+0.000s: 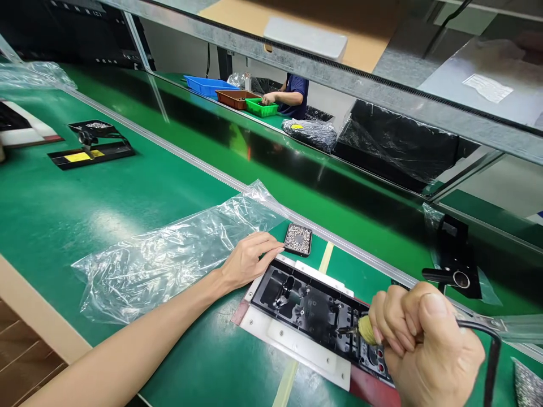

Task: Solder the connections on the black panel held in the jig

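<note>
My right hand point(428, 339) is wrapped around an electric screwdriver point(368, 330) with a yellow grip end and a black cord. Its bit points down into a long black plastic housing point(316, 311), which lies in a white fixture point(292, 342) with a red base. Beyond the housing's left end, my left hand point(250, 257) has thumb and fingers pinched together at the near corner of a small black tray of screws point(298, 238). Whatever those fingertips hold, if anything, is too small to make out. My left wrist rests by the fixture's corner.
A clear plastic bag point(178, 254) lies left of the fixture. Farther left is a black bracket assembly point(91, 152); another black part point(458, 260) sits at right. A metal rail point(203, 169) crosses the bench. Beyond, a co-worker's hand point(269, 98) reaches into a green bin point(261, 108).
</note>
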A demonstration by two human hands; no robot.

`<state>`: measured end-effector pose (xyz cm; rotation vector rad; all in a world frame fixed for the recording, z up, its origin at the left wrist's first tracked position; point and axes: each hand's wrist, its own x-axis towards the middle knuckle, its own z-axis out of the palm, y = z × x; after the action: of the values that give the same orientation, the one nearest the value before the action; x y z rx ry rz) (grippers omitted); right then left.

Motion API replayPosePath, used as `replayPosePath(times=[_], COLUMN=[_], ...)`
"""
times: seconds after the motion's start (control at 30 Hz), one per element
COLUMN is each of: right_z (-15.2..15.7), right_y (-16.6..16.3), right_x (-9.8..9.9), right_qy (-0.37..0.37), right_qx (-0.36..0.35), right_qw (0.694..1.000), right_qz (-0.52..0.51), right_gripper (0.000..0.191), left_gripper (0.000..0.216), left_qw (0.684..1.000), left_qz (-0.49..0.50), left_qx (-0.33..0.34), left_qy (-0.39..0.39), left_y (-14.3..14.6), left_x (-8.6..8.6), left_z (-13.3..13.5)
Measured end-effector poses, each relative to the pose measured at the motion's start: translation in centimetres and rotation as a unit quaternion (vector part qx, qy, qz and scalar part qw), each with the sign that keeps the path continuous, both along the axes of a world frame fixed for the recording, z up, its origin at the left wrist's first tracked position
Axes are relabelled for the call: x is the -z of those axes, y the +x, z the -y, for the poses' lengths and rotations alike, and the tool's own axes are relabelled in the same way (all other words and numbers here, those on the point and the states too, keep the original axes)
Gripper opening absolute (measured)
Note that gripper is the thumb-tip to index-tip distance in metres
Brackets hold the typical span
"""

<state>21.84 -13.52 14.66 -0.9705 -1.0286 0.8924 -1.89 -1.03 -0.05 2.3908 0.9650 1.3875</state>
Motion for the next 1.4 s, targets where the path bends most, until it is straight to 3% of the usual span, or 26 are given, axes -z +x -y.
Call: replayPosePath(times=[0.8, 1.4], right_z=[0.0, -0.1], right_y=[-0.2, 0.1], right_x=[0.9, 1.7], right_qy=[0.053, 0.044], right_qx=[-0.022, -0.020], right_qw=[0.998, 0.999], right_qz=[-0.016, -0.014], right_gripper=[0.053, 0.055], left_gripper=[0.017, 0.017], left_qw=[1.000, 1.000], left_qz=[-0.009, -0.001], left_qx=[0.004, 0.001], left_qy=[0.000, -0.023], left_y=[-0.4, -0.4], left_x=[0.0, -0.3], left_z=[0.0, 0.1])
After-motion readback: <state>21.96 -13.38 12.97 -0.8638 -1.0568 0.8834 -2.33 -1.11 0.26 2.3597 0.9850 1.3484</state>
